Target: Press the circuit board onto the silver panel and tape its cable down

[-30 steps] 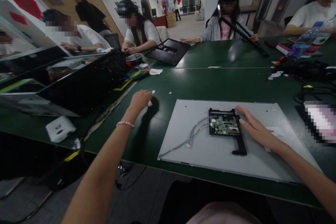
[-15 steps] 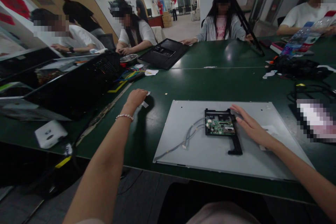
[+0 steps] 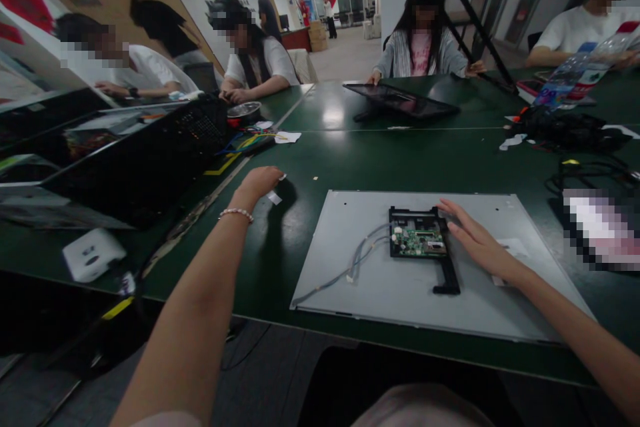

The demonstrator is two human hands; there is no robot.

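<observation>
Two bare hands are reaching over the green counter [image 3: 305,153]. With fingers spread loose and unclenched, the right hand [image 3: 470,235] is hovering or resting at the edge of a black frame [image 3: 447,275], which is carrying a circuit board [image 3: 419,242] on a pale panel [image 3: 345,233]. Grey cables [image 3: 357,261] are trailing leftward. The left hand [image 3: 261,181] is curling beside white scraps [image 3: 275,198]; I'm not managing to tell whether it's gripping one.

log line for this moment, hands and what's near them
left hand: by white scraps on green table | right hand: at black bracket with circuit board | bracket: on grey panel
</observation>
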